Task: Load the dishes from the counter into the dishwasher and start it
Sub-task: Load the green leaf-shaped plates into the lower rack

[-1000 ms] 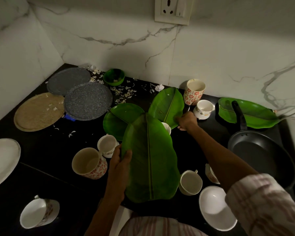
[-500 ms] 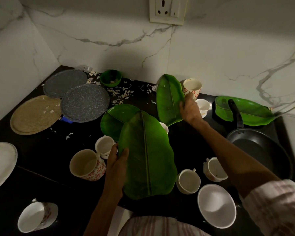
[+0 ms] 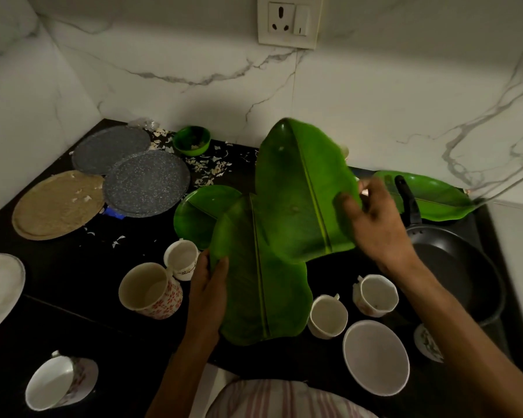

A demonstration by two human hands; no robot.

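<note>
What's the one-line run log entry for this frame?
phase: gathering plates | left hand: grips near leaf plate | right hand: holds second leaf plate over it | dishwasher: not in view

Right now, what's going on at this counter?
A person is gathering dishes. The left hand holds one leaf-shaped green plate by its edge; the right hand has a grip on a second leaf-shaped plate, lifted and tilted, overlapping the first. Floral mugs, white cups, a white bowl, a frying pan and speckled grey plates sit on the black counter.
</note>
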